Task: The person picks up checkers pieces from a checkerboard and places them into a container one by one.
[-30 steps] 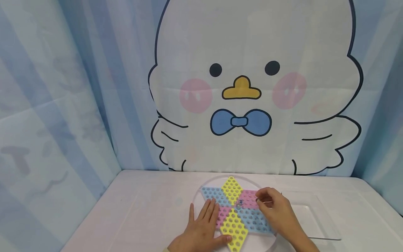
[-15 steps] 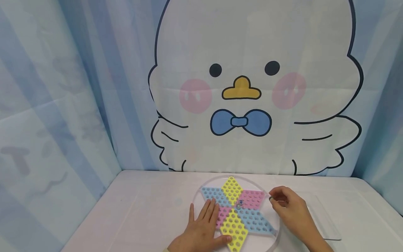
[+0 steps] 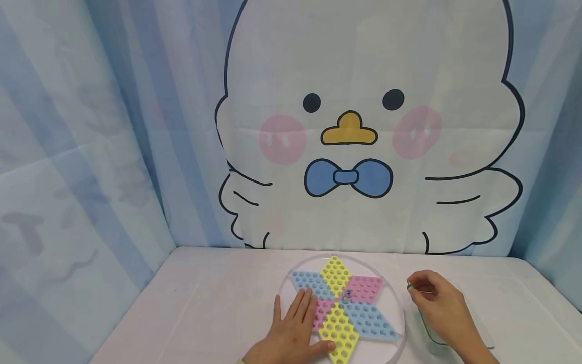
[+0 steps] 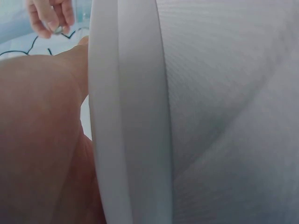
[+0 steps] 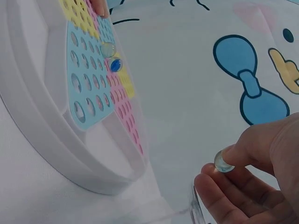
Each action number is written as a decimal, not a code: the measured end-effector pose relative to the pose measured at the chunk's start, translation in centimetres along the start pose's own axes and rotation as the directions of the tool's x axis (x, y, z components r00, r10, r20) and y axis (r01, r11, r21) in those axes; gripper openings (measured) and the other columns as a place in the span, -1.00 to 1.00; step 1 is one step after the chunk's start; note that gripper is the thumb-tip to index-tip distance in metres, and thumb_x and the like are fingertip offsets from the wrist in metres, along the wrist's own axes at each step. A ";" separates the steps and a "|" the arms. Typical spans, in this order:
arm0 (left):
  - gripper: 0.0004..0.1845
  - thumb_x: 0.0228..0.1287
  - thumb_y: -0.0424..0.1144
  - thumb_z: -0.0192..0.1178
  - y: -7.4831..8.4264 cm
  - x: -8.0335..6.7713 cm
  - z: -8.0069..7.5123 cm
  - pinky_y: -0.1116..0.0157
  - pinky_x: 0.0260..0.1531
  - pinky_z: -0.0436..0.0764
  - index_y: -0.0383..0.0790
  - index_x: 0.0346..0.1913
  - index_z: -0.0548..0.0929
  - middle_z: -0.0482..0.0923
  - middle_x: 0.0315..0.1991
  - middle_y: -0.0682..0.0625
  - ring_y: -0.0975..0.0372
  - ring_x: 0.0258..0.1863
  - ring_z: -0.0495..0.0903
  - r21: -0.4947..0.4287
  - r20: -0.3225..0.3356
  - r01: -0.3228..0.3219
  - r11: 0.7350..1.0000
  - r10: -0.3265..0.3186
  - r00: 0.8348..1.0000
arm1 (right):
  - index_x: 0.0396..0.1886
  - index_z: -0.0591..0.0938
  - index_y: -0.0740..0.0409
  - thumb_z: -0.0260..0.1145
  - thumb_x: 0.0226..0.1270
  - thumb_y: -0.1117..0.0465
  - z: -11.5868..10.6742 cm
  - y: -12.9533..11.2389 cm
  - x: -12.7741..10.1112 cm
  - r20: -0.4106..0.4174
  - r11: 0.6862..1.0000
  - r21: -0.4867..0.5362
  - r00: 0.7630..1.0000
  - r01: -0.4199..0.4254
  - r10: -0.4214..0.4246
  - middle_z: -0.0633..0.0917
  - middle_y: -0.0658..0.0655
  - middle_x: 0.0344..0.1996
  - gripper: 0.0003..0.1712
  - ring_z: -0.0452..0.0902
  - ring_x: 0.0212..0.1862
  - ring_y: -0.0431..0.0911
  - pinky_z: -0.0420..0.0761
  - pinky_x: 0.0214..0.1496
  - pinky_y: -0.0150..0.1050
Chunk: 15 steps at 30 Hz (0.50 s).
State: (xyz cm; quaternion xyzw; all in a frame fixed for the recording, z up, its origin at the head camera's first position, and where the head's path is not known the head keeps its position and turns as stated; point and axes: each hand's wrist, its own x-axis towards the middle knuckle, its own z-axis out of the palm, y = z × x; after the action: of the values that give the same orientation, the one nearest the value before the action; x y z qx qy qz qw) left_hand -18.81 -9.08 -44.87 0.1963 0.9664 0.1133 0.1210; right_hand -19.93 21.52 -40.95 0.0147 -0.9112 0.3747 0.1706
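Observation:
A round clear-rimmed board [image 3: 400, 313] carries a six-pointed star of yellow, blue and pink hole fields. Two marbles sit near its middle, one clear [image 5: 108, 49] and one blue [image 5: 116, 65]. My left hand [image 3: 295, 326] lies flat with straight fingers on the star's lower left part. To the right of the board, my right hand [image 3: 415, 289] pinches a small clear marble [image 5: 223, 162] between thumb and fingertip. That marble [image 4: 58, 29] also shows small and far off in the left wrist view, past the board's white rim [image 4: 126, 116].
A clear shallow tray [image 3: 477, 333] lies on the white table [image 3: 204, 303] under and beside my right hand. Behind the table hangs a cloth backdrop [image 3: 354, 131] printed with a cartoon chick; blue striped cloth closes both sides.
My right hand has moved right, from above the pink field to beyond the board's rim over the clear tray, still pinching the marble. My left hand has not moved.

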 end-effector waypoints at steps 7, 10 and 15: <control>0.14 0.17 0.62 -0.24 0.0 0.1 0.1 -0.33 0.41 -0.23 -0.12 0.60 -0.03 -0.18 0.63 -0.05 0.08 0.62 -0.17 0.013 -0.001 0.005 1.000 -0.005 1.000 | -0.07 0.63 0.22 0.34 0.30 0.30 -0.3 0.8 0.3 -0.009 0.999 -0.024 0.999 -0.031 0.031 0.71 0.18 -0.13 -0.78 0.45 -0.24 -0.52 0.48 -0.25 -0.67; 0.13 0.17 0.62 -0.24 0.0 0.1 0.1 -0.34 0.41 -0.22 -0.12 0.60 -0.03 -0.18 0.63 -0.05 0.08 0.62 -0.17 0.025 -0.001 0.005 1.000 -0.005 1.000 | -0.09 0.63 0.22 0.35 0.29 0.30 -0.4 1.2 0.3 -0.024 0.999 -0.023 0.999 -0.025 0.024 0.72 0.18 -0.15 -0.79 0.40 -0.27 -0.59 0.48 -0.26 -0.67; 0.13 0.18 0.61 -0.22 0.1 0.0 0.0 -0.34 0.41 -0.22 -0.12 0.60 -0.03 -0.19 0.63 -0.05 0.08 0.62 -0.18 0.036 -0.013 0.003 0.999 -0.003 1.000 | -0.11 0.64 0.23 0.35 0.28 0.30 -0.8 1.8 0.5 -0.016 0.998 -0.047 0.999 -0.039 0.038 0.73 0.15 -0.20 -0.79 0.38 -0.31 -0.61 0.50 -0.28 -0.64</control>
State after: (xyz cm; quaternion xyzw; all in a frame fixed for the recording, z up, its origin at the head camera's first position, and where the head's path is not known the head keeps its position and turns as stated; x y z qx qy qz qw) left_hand -18.75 -9.02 -44.88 0.1964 0.9694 0.0971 0.1111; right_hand -20.44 23.43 -41.46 -0.0099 -0.9186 0.3562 0.1708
